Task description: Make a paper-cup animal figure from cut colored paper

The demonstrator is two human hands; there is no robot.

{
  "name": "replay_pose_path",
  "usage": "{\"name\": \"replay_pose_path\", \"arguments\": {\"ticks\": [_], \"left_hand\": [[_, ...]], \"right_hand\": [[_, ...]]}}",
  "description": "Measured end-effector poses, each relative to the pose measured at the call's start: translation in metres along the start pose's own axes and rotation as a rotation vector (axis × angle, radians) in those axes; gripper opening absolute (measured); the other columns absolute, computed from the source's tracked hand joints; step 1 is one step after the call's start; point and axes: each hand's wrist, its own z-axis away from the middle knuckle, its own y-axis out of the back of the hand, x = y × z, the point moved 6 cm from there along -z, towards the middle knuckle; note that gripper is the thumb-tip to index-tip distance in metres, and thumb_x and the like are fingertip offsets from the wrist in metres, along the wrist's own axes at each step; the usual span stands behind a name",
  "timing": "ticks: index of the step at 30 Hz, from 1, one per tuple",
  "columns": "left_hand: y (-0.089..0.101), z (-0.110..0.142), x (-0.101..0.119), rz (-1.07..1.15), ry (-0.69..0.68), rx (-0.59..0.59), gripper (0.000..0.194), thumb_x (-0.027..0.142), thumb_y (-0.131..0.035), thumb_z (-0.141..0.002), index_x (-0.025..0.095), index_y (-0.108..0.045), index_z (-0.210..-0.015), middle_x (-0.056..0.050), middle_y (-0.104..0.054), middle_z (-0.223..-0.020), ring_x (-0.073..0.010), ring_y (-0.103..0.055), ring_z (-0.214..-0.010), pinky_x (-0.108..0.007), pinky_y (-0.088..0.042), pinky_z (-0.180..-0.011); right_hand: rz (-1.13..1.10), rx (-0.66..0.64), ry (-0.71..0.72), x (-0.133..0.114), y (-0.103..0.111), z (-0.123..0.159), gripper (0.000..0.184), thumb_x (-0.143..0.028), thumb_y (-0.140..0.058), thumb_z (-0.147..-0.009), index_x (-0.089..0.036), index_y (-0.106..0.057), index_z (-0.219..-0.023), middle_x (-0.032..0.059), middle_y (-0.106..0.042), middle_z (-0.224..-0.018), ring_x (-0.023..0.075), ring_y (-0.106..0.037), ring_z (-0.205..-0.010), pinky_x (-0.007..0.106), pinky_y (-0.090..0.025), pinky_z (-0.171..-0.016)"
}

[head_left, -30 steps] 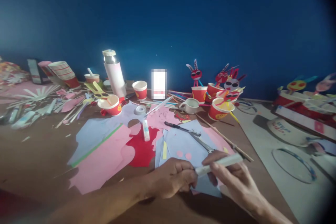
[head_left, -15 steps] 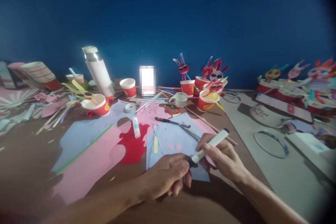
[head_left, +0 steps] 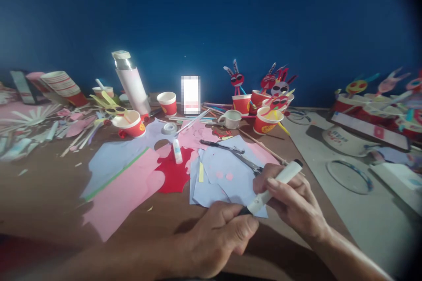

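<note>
A white marker with black ends slants between my two hands above the table. My right hand is closed around its barrel. The fingers of my left hand pinch the black lower end, partly hiding it. Under and beyond my hands lie pale blue paper sheets with small pink paper discs and a yellow strip on them. Scissors lie partly behind my right hand, near a black pen.
Pink paper, red paper and a glue stick lie to the left. Behind stand a thermos flask, a paper cup, a small mug and cups with paper figures. A headband lies right.
My view has shifted slightly, so the table things appear farther right. Both hands have come lower and rightward in view, with the marker still between them. My left hand has turned, its thumb now uppermost.
</note>
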Motion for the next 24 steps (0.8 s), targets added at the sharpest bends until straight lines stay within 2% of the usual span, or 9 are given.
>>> {"name": "replay_pose_path", "arguments": {"ticks": [4, 8, 14, 17, 21, 24], "left_hand": [[-0.011, -0.005, 0.004, 0.066, -0.04, 0.026, 0.039, 0.036, -0.038, -0.088, 0.017, -0.039, -0.054, 0.004, -0.037, -0.052, -0.0083, -0.034, -0.052, -0.024, -0.027, -0.053], [-0.02, -0.017, -0.001, 0.133, -0.031, 0.093, 0.043, 0.044, -0.037, -0.088, 0.017, -0.039, -0.055, 0.004, -0.035, -0.05, -0.0081, -0.034, -0.05, -0.024, -0.026, -0.05], [-0.021, -0.027, -0.018, 0.362, -0.031, 0.265, 0.048, 0.057, -0.038, -0.085, 0.014, -0.047, -0.067, 0.004, -0.038, -0.056, -0.0072, -0.033, -0.051, -0.022, -0.023, -0.047], [-0.023, -0.032, -0.018, 0.348, -0.095, 0.332, 0.049, 0.056, -0.038, -0.086, 0.014, -0.046, -0.062, 0.004, -0.038, -0.053, -0.0069, -0.034, -0.05, -0.022, -0.025, -0.048], [-0.029, -0.041, -0.015, 0.258, -0.23, 0.443, 0.051, 0.054, -0.033, -0.089, 0.016, -0.041, -0.055, 0.003, -0.039, -0.049, -0.0074, -0.035, -0.048, -0.023, -0.028, -0.048], [-0.037, -0.047, -0.011, 0.227, -0.247, 0.47, 0.05, 0.049, -0.029, -0.091, 0.017, -0.039, -0.053, 0.003, -0.039, -0.047, -0.0071, -0.035, -0.045, -0.023, -0.029, -0.046]], "right_hand": [[0.018, 0.091, -0.025, -0.003, 0.011, -0.001, 0.03, -0.045, -0.06, -0.076, -0.019, -0.06, -0.06, -0.0043, -0.036, -0.045, 0.0089, -0.033, -0.041, 0.021, -0.022, -0.037], [0.011, 0.113, -0.013, 0.005, 0.02, -0.007, 0.033, -0.047, -0.058, -0.076, -0.02, -0.056, -0.059, -0.0043, -0.037, -0.046, 0.0092, -0.033, -0.039, 0.022, -0.024, -0.036], [-0.018, -0.085, -0.03, 0.021, -0.003, -0.002, 0.036, -0.053, -0.045, -0.085, -0.02, -0.055, -0.076, -0.0054, -0.042, -0.05, 0.0094, -0.042, -0.038, 0.021, -0.033, -0.036], [0.001, -0.009, 0.022, 0.016, -0.003, 0.002, 0.034, -0.05, -0.041, -0.088, -0.021, -0.054, -0.076, -0.0057, -0.045, -0.047, 0.0103, -0.047, -0.036, 0.021, -0.035, -0.036], [0.107, 0.134, 0.013, 0.006, 0.007, 0.0, 0.04, -0.051, -0.039, -0.088, -0.021, -0.053, -0.066, -0.0056, -0.043, -0.042, 0.0097, -0.042, -0.03, 0.022, -0.031, -0.031], [0.217, 0.24, 0.01, -0.003, 0.014, -0.001, 0.044, -0.051, -0.039, -0.087, -0.021, -0.053, -0.059, -0.0046, -0.043, -0.041, 0.0092, -0.038, -0.032, 0.022, -0.029, -0.032]]}}
